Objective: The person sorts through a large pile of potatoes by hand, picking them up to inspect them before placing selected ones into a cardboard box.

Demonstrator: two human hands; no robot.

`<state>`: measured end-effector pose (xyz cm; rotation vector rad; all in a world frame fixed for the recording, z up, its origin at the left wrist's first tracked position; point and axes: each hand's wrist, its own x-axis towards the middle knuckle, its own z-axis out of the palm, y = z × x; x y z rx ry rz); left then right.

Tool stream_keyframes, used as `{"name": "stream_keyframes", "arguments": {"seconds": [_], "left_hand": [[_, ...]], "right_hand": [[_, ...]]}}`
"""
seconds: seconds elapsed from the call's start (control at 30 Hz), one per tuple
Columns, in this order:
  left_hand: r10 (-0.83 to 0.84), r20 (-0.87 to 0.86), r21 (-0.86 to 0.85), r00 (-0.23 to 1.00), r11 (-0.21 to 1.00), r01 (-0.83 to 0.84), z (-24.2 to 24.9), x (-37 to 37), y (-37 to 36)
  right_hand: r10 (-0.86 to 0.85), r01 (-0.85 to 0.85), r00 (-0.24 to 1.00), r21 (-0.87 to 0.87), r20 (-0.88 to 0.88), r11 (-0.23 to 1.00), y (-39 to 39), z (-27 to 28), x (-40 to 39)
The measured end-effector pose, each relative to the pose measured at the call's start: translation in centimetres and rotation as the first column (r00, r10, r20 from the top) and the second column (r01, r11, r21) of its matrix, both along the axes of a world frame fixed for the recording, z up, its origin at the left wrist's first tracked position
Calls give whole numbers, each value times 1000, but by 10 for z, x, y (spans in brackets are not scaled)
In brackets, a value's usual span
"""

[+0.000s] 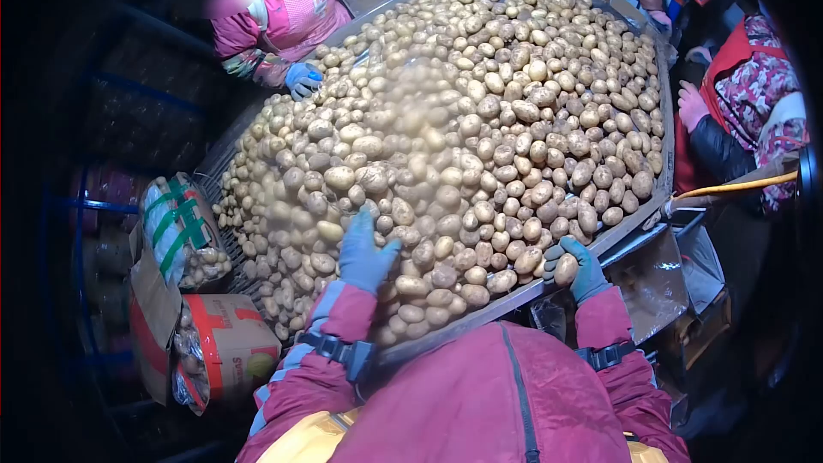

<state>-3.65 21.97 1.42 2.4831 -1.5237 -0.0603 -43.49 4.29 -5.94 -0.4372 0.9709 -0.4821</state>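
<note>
Picking, maybe: right hand (pixel 585 273) grips a potato (pixel 566 270) at the desk's (pixel 513 297) near edge; loose left hand (pixel 365 253) touches the pile (pixel 549 111); next, lifting needs care.

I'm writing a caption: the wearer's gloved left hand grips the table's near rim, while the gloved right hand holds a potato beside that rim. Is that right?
Not quite. The head view shows the gloved left hand over the potato heap, inside the table's near rim, not gripping it. The gloved right hand does hold a potato beside that rim.
</note>
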Motion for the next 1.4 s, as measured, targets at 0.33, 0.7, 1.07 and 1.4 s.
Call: {"name": "stream_keyframes", "arguments": {"seconds": [0.33, 0.7, 1.07, 1.4], "left_hand": [[109, -281, -72, 954, 988, -134, -32, -5, -32], [277, -558, 56, 782, 953, -298, -36, -25, -130], [162, -698, 7, 698, 976, -219, -10, -65, -164], [-150, -708, -183, 690, 983, 25, -13, -59, -180]], "right_hand": [[30, -32, 999, 45, 40, 999, -3, 6, 1], [-3, -2, 997, 57, 79, 998, 1, 11, 2], [31, -31, 1000, 13, 2, 999, 0, 21, 5], [-28, 32, 996, 50, -84, 998, -1, 19, 10]]}}
